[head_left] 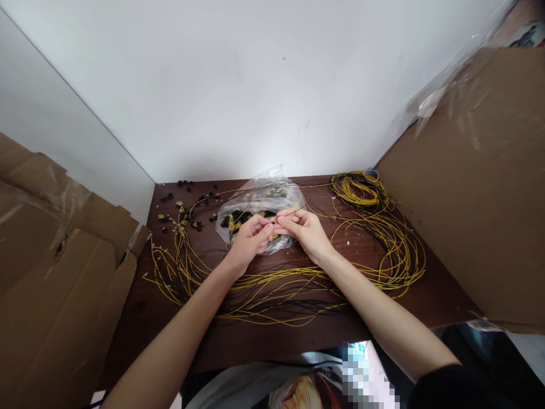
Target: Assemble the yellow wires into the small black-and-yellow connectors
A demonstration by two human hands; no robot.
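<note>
My left hand and my right hand meet fingertip to fingertip above the middle of the table. Both are closed in a pinch. A thin wire shows at my right fingertips; whatever sits in the left pinch is too small and covered to name. Below and behind the hands lies a clear plastic bag with small black and yellow parts in it. Long yellow and black wires stretch across the table beneath my wrists.
A coil of yellow wire lies at the back right. Small black and yellow pieces are scattered at the back left. Cardboard stands on both sides, left and right. A white wall closes off the dark brown table's back.
</note>
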